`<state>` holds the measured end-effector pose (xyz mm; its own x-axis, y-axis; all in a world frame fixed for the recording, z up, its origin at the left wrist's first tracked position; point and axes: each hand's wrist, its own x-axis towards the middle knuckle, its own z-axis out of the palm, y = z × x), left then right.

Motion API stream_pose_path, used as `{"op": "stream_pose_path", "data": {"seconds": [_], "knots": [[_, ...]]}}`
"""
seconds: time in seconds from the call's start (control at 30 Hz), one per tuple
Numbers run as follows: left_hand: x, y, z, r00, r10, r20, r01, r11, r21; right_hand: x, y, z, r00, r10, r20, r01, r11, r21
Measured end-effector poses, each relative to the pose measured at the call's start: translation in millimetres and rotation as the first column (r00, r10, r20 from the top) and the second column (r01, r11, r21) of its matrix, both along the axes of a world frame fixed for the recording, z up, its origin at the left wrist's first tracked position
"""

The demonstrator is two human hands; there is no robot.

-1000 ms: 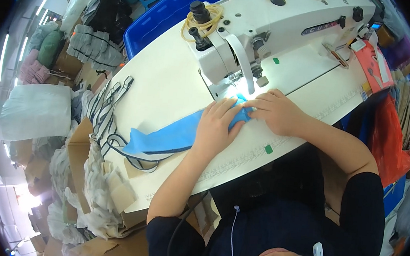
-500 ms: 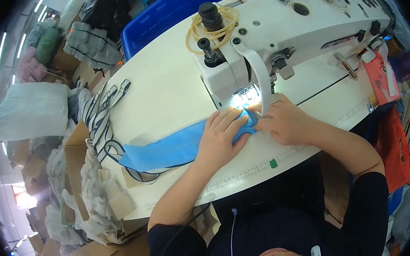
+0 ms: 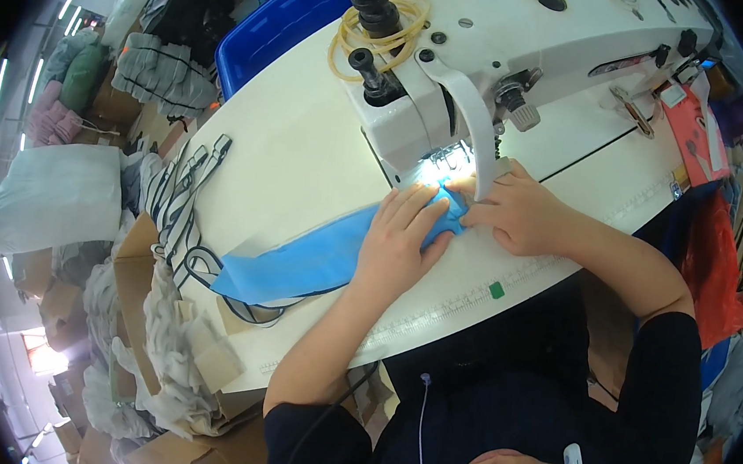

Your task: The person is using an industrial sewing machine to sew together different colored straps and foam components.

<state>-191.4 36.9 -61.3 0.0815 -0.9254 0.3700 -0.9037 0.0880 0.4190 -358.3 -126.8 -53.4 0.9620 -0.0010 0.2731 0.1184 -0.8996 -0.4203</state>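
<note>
A long strip of blue fabric (image 3: 298, 261) lies across the white table, its right end bunched under the lit needle area of a white sewing machine (image 3: 486, 39). My left hand (image 3: 399, 239) rests on the strip with its fingers stretched flat, just in front of the presser foot. Close to the needle, my right hand (image 3: 523, 212) is closed with thumb and fingers pinching the bunched end of the fabric. Its fingertips are partly behind the machine's white curved lever (image 3: 473, 126). Dark-edged white binding (image 3: 249, 312) shows along the strip's lower edge.
Striped straps (image 3: 182, 198) hang over the table's left edge above cardboard boxes (image 3: 142, 274) of grey cloth. A blue bin (image 3: 256, 41) stands behind the table. A ruler strip (image 3: 435, 313) runs along the front edge. Metal tweezers (image 3: 634, 111) and a pink card (image 3: 693, 141) lie at the right.
The view has shifted slightly, so the machine sits a little higher and further left. Both hands stay at the fabric beside the needle, with only small finger movements.
</note>
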Motion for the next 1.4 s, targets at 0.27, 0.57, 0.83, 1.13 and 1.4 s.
{"op": "stream_pose_path", "data": {"seconds": [0.27,0.57,0.83,1.13,1.4], "knots": [[9.9,-11.1,-3.1,0.999,-0.035,0.003,0.036,0.998,-0.057,10.6,-7.3,9.6,0.998,-0.012,-0.063,0.009,0.999,-0.036],[15.1,-21.5,-5.0,1.000,-0.014,0.004,0.014,0.998,-0.056,16.5,-16.9,-3.9,0.997,-0.077,0.007,0.077,0.996,-0.038],[19.5,-22.1,-5.8,1.000,0.014,0.008,-0.014,1.000,-0.027,17.5,-12.1,-4.0,0.996,-0.088,0.008,0.088,0.996,-0.025],[17.5,-20.6,-4.2,1.000,0.009,0.008,-0.009,1.000,-0.012,14.1,-9.8,-8.2,0.996,-0.093,0.012,0.094,0.987,-0.132],[27.3,-25.5,-4.1,1.000,-0.012,0.003,0.012,1.000,-0.023,15.0,-7.6,-12.9,0.994,-0.088,0.071,0.095,0.990,-0.104]]}}
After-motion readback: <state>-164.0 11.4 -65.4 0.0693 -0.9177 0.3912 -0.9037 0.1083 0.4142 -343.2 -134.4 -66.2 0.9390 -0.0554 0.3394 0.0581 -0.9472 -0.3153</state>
